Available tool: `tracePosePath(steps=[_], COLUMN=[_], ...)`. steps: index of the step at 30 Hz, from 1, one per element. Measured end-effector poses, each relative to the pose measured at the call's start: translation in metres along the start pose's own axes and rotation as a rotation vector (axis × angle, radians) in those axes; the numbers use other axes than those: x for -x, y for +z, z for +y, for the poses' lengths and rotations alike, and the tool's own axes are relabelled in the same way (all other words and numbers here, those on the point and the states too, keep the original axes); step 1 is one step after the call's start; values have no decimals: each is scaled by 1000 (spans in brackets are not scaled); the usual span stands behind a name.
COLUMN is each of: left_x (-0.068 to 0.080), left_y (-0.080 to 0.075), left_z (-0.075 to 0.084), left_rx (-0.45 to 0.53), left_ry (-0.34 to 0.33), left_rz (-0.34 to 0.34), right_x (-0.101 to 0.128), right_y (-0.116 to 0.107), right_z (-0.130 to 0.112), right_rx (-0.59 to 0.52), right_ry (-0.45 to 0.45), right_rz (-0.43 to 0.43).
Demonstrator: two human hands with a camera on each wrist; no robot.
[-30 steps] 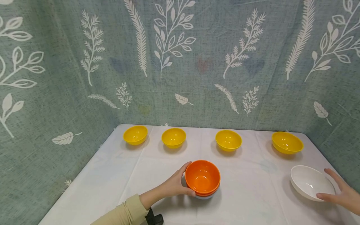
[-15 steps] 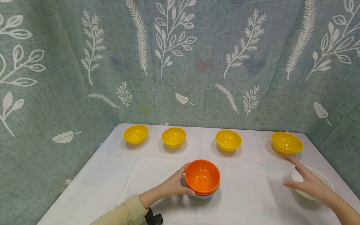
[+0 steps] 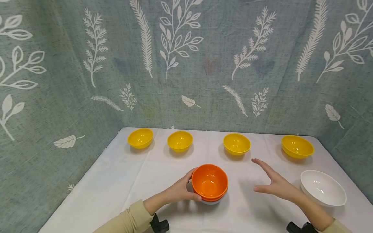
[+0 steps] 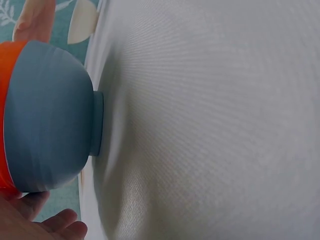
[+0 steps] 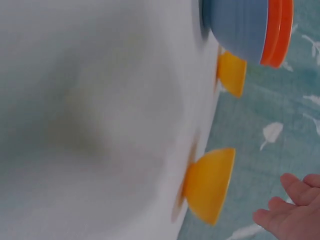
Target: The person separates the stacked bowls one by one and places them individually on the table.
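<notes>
My left hand (image 3: 182,189) grips the side of a bowl stack near the middle of the white-covered table. Thumb and fingers curve along the stack's left side. Two orange bowls (image 3: 209,182) are nested in a blue-grey bowl (image 4: 50,115), whose foot is close over the cloth in the left wrist view. Between that stack and a white bowl (image 3: 323,188), my right hand (image 3: 279,184) hangs over the table, thumb and fingers spread apart and holding nothing. The same right hand (image 5: 295,210) shows at the lower right of the right wrist view.
Several yellow bowls stand in a row along the back edge, among them a far-left bowl (image 3: 140,138), one behind the stack (image 3: 236,144) and a far-right bowl (image 3: 297,147). Green leaf-patterned curtains (image 3: 186,64) enclose the table's back and sides.
My right hand has left the white bowl and moved left across the table toward the stack. The white bowl stays on the right. My left hand keeps its grip in place.
</notes>
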State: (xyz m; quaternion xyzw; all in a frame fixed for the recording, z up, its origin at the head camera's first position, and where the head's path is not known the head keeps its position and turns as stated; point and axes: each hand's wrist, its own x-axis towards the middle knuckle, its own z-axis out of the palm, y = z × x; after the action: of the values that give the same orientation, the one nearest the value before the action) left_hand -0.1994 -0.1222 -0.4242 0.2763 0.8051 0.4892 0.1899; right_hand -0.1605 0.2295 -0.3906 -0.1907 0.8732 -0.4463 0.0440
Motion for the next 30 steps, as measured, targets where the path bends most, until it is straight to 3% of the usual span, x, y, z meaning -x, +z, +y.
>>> tracePosePath(steps=[19, 30], left_x=[2, 4], left_y=[-1, 0], left_z=[2, -1], left_rx=[27, 9], left_ry=[-54, -52], left_rz=[-9, -11], right_x=[-27, -41], right_y=[37, 59], right_z=[-14, -20], right_rx=[-21, -59], right_ry=[-150, -108], right_rz=[-82, -154])
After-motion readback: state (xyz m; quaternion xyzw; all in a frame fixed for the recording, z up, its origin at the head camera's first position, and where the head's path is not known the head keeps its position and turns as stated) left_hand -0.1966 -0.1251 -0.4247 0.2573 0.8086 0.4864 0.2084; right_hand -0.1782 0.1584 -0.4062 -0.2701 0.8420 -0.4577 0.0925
